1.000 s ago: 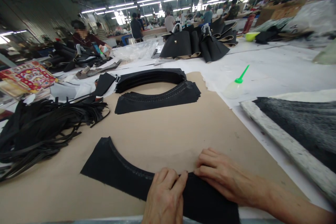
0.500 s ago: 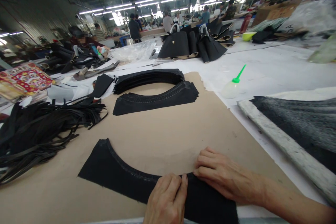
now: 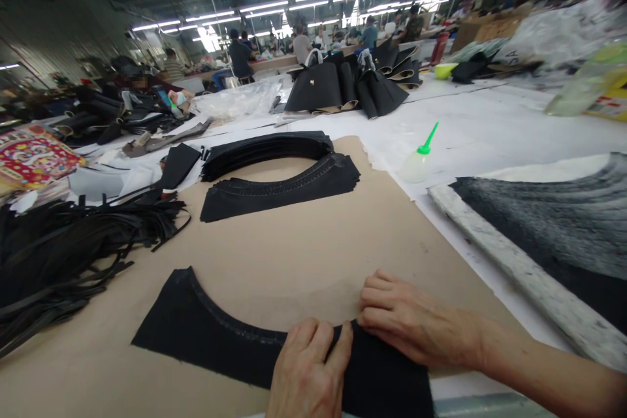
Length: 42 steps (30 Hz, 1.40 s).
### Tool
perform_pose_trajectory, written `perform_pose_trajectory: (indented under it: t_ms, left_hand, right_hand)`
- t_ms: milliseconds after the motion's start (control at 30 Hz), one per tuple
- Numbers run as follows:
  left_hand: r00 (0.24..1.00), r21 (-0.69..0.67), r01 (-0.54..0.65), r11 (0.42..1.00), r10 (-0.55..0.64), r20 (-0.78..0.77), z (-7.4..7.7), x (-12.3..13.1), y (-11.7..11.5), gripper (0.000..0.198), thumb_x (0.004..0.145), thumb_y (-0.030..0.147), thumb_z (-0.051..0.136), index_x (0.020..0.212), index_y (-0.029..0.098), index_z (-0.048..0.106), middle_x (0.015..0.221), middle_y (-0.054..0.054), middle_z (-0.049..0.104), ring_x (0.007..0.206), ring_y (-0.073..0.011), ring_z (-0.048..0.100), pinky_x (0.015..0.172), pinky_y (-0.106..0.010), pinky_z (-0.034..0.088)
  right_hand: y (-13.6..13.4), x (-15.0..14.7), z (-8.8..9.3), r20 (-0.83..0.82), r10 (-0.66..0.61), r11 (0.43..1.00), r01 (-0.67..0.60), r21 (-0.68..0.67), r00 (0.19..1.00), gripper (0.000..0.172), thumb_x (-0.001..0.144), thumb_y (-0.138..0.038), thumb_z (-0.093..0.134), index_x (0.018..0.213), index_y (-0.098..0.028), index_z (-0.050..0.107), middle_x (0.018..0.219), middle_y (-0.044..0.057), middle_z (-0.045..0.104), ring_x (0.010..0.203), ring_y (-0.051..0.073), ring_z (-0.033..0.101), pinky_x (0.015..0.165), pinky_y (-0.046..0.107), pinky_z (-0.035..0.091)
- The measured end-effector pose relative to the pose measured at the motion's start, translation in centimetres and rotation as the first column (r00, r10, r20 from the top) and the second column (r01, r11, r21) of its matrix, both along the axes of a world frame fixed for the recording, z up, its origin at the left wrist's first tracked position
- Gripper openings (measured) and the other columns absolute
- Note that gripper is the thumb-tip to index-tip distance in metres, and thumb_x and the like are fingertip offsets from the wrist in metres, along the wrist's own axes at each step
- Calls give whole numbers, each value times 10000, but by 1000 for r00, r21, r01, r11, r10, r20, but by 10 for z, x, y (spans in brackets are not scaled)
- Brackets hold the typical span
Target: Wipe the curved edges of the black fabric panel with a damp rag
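Observation:
A curved black piece of material (image 3: 210,333) lies flat on brown paper (image 3: 294,255) at the near edge of the table. My left hand (image 3: 308,372) presses on its inner curved edge, fingers together and bent. My right hand (image 3: 411,320) rests just to the right on the same edge, fingertips pinching or pressing the rim. Further back lie two stacks of the same curved black pieces (image 3: 284,186).
A heap of black strips (image 3: 73,248) lies at the left. A squeeze bottle with a green nozzle (image 3: 416,160) stands at the right, next to a black-coated slab (image 3: 548,228). Black bags (image 3: 343,88) and several people are at the far tables.
The view has shifted slightly right and down. Both hands stay on the curved piece's inner edge, with the left fingers moved a little along it.

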<state>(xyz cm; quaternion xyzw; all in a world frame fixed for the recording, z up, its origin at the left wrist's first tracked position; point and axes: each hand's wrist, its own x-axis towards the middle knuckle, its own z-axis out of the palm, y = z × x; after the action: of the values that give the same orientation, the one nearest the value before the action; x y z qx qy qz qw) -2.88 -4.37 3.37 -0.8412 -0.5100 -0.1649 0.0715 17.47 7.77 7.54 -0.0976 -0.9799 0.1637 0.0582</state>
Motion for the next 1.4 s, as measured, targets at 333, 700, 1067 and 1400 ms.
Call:
perform_pose_trajectory:
  t_ms: [333, 700, 1067, 1400]
  left_hand:
    - [985, -45, 41, 998, -33, 168, -5, 9, 4, 360, 877, 67, 433, 1217, 122, 538, 996, -88, 608, 861, -225, 573, 727, -343, 504]
    - [935, -361, 36, 932, 96, 340, 6, 17, 14, 327, 905, 64, 376, 1163, 186, 536, 997, -78, 578, 909, -230, 560, 786, -387, 531]
    - [880, -414, 20, 910, 181, 439, 16, 39, 27, 424, 776, -32, 389, 1066, 198, 595, 971, -71, 577, 921, -235, 549, 799, -385, 523]
    - [985, -162, 67, 984, -39, 168, -9, 37, 15, 502, 807, -15, 425, 1297, 63, 498, 985, -98, 604, 885, -232, 563, 770, -329, 551]
  right_hand:
    - [-1, 2, 0, 12, -23, 1000, 23, -11, 1000, 162, 955, -167, 402, 833, -202, 503, 872, 19, 566, 837, 181, 448, 771, 354, 314]
    - [8, 9, 6, 56, -213, 951, 220, -216, 975, 240, 828, -287, 704, 986, -201, 547, 993, 22, 574, 952, 206, 489, 836, 350, 350]
    - [23, 14, 1, 6, -153, 943, 148, -297, 988, 152, 796, -75, 658, 868, -187, 583, 909, 10, 579, 928, 168, 524, 821, 291, 380]
    - [15, 27, -1, -24, -12, 999, 11, -53, 1000, 156, 895, -99, 467, 922, -183, 596, 847, 40, 587, 822, 188, 466, 748, 321, 344]
